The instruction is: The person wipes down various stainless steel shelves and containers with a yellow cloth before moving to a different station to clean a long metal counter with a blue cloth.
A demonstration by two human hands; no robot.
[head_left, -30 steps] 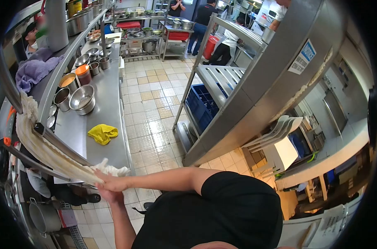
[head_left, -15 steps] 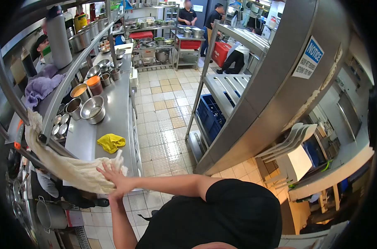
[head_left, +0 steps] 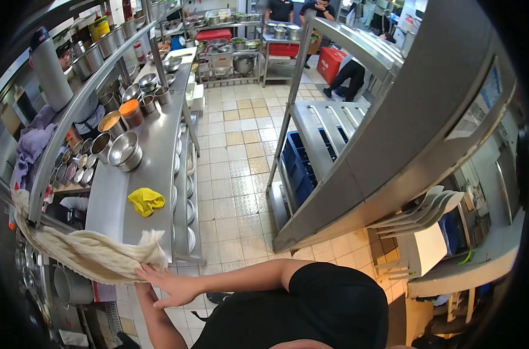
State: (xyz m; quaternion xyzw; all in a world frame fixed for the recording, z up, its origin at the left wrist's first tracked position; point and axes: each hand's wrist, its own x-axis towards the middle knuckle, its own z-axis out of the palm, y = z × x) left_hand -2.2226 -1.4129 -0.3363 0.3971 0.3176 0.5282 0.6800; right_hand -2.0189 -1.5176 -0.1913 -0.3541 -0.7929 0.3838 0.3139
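Observation:
A long cream towel [head_left: 90, 253] stretches from the shelf rail at the left to the near end of the steel counter. My right hand [head_left: 170, 285] reaches across from the right, fingers extended with their tips against the towel's near end. From below comes my left forearm [head_left: 160, 320]. My left hand lies behind the towel and my right hand, so its fingers are hidden. Just beyond the towel, a crumpled yellow cloth [head_left: 146, 201] rests on the counter [head_left: 151, 174].
Steel bowls [head_left: 125, 150] and sauce containers [head_left: 130, 112] line the counter's left side. A metal rack [head_left: 325, 119] with a blue crate [head_left: 299, 168] stands right of the tiled aisle [head_left: 235, 186]. Beside it rises a metal-clad column [head_left: 387, 139]. Several people are farther back.
My head view has shifted. My right hand has slid lower to the towel's edge, no longer spread over it. More of the dish shelf under the counter shows now.

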